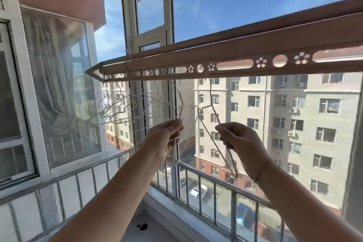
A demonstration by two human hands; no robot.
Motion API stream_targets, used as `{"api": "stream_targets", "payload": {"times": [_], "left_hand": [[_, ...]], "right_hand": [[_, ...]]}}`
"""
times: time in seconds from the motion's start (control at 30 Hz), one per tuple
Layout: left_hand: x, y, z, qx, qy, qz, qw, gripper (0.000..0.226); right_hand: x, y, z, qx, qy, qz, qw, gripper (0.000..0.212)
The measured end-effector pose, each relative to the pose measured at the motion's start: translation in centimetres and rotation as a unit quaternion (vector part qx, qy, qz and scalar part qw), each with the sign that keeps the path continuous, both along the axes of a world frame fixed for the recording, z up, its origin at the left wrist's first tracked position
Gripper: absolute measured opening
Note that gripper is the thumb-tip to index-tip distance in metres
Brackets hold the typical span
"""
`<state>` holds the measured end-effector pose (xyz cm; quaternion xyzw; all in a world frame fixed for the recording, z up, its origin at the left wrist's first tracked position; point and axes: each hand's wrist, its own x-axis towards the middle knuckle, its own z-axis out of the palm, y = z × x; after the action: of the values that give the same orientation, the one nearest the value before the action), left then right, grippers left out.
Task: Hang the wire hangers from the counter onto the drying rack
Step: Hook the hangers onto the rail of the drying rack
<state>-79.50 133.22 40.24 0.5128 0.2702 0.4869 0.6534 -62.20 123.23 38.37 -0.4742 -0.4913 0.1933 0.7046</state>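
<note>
Reaching up with both hands beneath the drying rack (pixel 245 66), high over the balcony railing (pixel 196 173); no counter in view. Pinching a white wire hanger (pixel 182 104) in the left hand (pixel 167 139), fingers curled round the wire low on its frame. Clamping one arm of a grey wire hanger (pixel 210 92) between the closed fingertips of the right hand (pixel 243 143), its neck running up to the perforated rail and seemingly hooked there, though too blurred to be sure. Cannot tell whether the white one's hook has caught a hole. Further left, a cluster of hung hangers (pixel 117 110) dangling from the same rail. Likely trouble from here: letting go before a hook seats fully and dropping a hanger to the floor; snagging the two held frames on each other, being so near; swinging the white one into the hung cluster and tangling or unhooking it; bending the thin wire by tugging sideways.
</note>
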Motion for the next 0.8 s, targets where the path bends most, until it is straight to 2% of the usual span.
{"api": "stream_targets", "payload": {"times": [0.17,0.33,0.43,0.63,0.8], "left_hand": [[0.3,7.1,2.3,0.032,0.010,-0.033,0.999,0.022],[2.0,11.5,2.6,0.045,0.025,-0.066,0.996,0.018],[2.9,12.9,2.0,0.037,0.031,-0.089,0.995,0.022],[4.2,14.2,1.0,-0.017,0.008,-0.120,0.993,0.010],[3.4,14.6,0.1,0.019,0.029,-0.122,0.992,0.021]], "right_hand": [[0.0,5.1,1.7,0.019,-0.012,-0.038,0.999,0.006],[0.8,7.7,2.5,0.022,-0.018,-0.093,0.995,0.005],[1.2,8.5,2.0,0.013,-0.007,-0.114,0.993,0.005],[1.5,9.0,1.1,-0.012,-0.006,-0.150,0.989,0.008],[1.0,9.4,0.9,-0.009,0.011,-0.144,0.989,0.010]]}}
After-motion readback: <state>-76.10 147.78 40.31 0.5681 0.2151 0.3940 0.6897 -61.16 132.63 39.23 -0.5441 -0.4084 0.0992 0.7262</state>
